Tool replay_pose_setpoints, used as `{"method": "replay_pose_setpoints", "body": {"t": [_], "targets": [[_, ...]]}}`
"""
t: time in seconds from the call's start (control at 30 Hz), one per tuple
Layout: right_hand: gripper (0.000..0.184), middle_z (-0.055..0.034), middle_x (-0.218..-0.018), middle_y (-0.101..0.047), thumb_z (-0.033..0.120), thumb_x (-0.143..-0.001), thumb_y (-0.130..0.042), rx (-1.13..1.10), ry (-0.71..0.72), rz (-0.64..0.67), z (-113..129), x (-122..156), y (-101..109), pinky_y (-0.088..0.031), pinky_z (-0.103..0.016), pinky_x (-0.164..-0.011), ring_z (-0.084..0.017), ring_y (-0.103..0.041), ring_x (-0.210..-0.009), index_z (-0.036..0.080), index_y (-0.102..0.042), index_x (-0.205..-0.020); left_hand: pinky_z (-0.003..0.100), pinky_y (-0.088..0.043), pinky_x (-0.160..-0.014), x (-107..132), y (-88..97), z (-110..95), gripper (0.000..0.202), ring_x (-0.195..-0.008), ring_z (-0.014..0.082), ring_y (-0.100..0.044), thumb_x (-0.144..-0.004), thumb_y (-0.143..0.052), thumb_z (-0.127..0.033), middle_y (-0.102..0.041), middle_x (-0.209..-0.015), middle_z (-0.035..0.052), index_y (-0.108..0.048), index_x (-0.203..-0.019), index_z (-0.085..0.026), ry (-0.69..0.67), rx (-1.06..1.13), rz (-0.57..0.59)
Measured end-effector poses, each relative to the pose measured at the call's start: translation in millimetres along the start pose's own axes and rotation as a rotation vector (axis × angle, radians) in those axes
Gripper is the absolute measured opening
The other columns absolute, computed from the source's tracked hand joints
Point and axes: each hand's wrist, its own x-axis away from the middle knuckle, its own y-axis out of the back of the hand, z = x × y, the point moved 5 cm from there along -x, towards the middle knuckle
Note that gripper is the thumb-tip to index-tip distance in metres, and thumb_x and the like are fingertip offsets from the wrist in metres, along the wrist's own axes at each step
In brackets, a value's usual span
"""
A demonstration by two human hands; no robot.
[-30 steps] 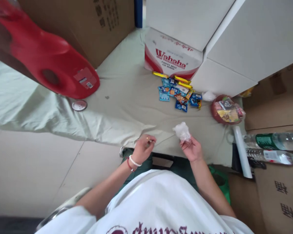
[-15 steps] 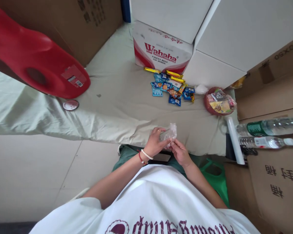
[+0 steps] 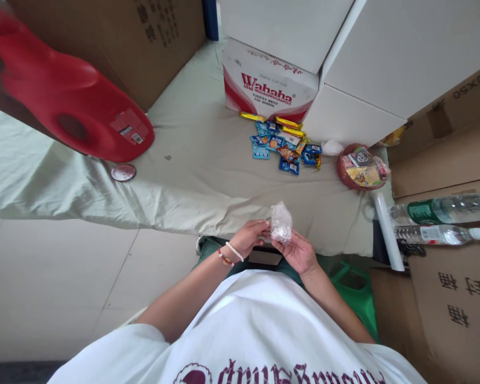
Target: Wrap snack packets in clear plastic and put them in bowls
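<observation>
While both hands are up close to the body, a pale-green sheet (image 3: 208, 160) spreads out in front, wrinkled nr its edge. Tall white cabinet (image 3: 384, 64) at upper R; brown cardboard box (image 3: 116, 42) w/ dark print at upper L. Red plastic jug (image 3: 108, 101) w/ a handle hole is nr that box. Wahaha purified-water carton (image 3: 268, 80) stands against the cabinet. Green bag (image 3: 366, 304) is low down, beside the R forearm. Far R: green-labelled bottle (image 3: 426, 213) & white-labelled bottle (image 3: 430, 234) lie side by side, both clear plastic, w/ a white tube (image 3: 389, 234) just beside. Pile of snack pkts (image 3: 276, 142), mostly blue & yellow, sits in front of the carton; reddish bowl (image 3: 342, 173) of wrapped snacks is to its R.

R hand (image 3: 300, 255) grips a crumpled clear plastic bag (image 3: 281, 221) from below, held up nr the sheet's front edge, btwn both hands. L hand (image 3: 246, 237) has fingers part-curled, tips right by the plastic; can't tell if touching or gripping. White bead bracelet (image 3: 234, 250) & red bracelet (image 3: 225, 258) on L wrist.
</observation>
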Motion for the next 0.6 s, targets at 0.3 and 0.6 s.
{"method": "replay_pose_setpoints", "body": {"t": [0.3,0.6], "targets": [[0.039,-0.0023,-0.081,-0.072,0.054,-0.077,-0.084,0.35,-0.028,-0.17,-13.4,-11.7,20.2,-0.058,-0.031,-0.063,-0.017,-0.066,-0.068,0.022,-0.068,-0.091,0.021,-0.028,-0.052,-0.1,7.1,-6.8,0.048,-0.056,0.0063,-0.043,-0.055,-0.096,-0.05,-0.053,-0.06,-0.0037,-0.068,-0.072,-0.016,-0.146,0.047,-0.117],[0.032,-0.0028,-0.088,-0.066,0.054,-0.097,-0.063,1.074,0.502,-0.199,28.9,-1.7,-13.9,-0.05,-0.031,-0.073,-0.017,-0.059,-0.077,0.023,-0.066,-0.096,0.027,-0.039,-0.062,1.8,7.3,-6.7,0.036,-0.061,0.0113,-0.05,-0.068,-0.086,-0.049,-0.063,-0.066,-0.0012,-0.069,-0.073,-0.017,-0.357,-0.306,-0.228]]}}
